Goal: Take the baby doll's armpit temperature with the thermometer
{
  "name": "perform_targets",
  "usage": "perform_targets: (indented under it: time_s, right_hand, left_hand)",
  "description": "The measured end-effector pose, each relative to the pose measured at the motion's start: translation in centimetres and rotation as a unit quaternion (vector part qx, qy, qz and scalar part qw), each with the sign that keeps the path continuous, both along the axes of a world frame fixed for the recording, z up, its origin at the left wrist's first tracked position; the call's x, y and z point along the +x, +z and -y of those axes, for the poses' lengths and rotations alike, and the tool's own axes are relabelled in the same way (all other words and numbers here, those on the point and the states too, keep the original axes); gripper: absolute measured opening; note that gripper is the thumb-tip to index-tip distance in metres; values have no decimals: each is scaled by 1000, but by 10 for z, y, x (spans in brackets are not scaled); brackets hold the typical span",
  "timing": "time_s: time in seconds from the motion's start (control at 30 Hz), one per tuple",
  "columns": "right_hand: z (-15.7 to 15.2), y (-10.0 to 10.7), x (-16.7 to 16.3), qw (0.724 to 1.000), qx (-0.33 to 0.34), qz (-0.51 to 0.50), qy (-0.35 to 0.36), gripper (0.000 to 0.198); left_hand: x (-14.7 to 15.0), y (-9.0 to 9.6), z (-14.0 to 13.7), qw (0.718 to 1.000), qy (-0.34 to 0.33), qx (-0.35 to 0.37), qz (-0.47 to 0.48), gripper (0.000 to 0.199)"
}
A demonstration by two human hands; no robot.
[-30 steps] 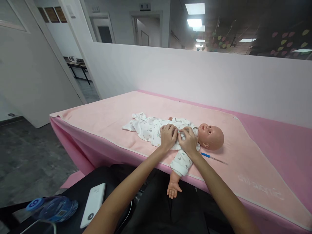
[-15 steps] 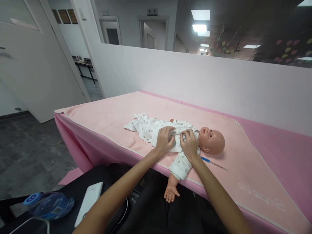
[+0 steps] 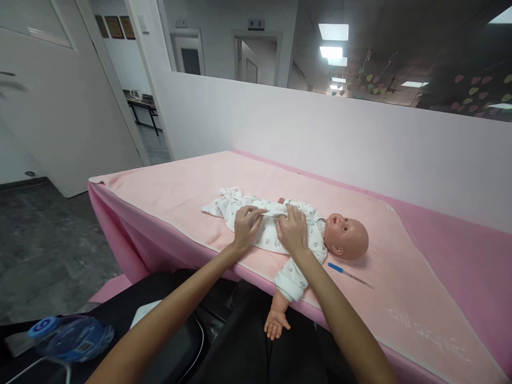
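A baby doll lies face up with its head to the right, dressed in a white printed baby garment. My left hand is closed on the garment's front edge around the lower belly, thumb and fingers pinching the cloth. Just right of it, my right hand grips the same front edge nearer the chest, its fingertips partly hidden in the fabric. One doll arm hangs over the near table edge, its hand bare below the cuff. Close to the doll's head rests a thin thermometer-like stick with a blue end.
The doll lies on a pink cloth covering a table against a white wall with a window above. At lower left, a water bottle and a white flat device sit on a black surface. A door stands at far left.
Both hands have slid left along the garment's front, from the chest toward the belly and legs. A small snap near the chest now shows. My left forearm covers more of the white device.
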State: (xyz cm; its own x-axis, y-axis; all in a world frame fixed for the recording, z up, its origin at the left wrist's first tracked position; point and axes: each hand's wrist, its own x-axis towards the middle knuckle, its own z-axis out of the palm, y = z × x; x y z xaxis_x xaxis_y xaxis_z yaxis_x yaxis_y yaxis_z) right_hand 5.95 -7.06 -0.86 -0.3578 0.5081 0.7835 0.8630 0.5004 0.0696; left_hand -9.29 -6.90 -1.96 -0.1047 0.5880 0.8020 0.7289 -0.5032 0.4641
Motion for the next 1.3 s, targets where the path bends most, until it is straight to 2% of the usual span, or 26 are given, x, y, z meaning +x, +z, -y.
perform_targets:
  time_s: [0.17,0.47,0.77,1.0,1.3]
  right_hand:
    - [5,-2,0,1000,-19,-7,3,14]
    - [7,-4,2,997,-30,-58,43,11]
    - [5,-6,3,993,-57,-95,44,6]
    - [3,-6,3,993,-77,-89,29,11]
    - [2,-7,4,994,-80,-79,14,14]
  left_hand:
    - [0,-3,0,999,23,13,-39,26]
    - [4,-3,3,988,-52,16,-143,27]
    - [10,-2,3,974,-53,-20,-221,24]
    - [10,-4,0,974,-67,-22,-215,18]
    - [3,-7,-4,979,-146,-32,-141,15]
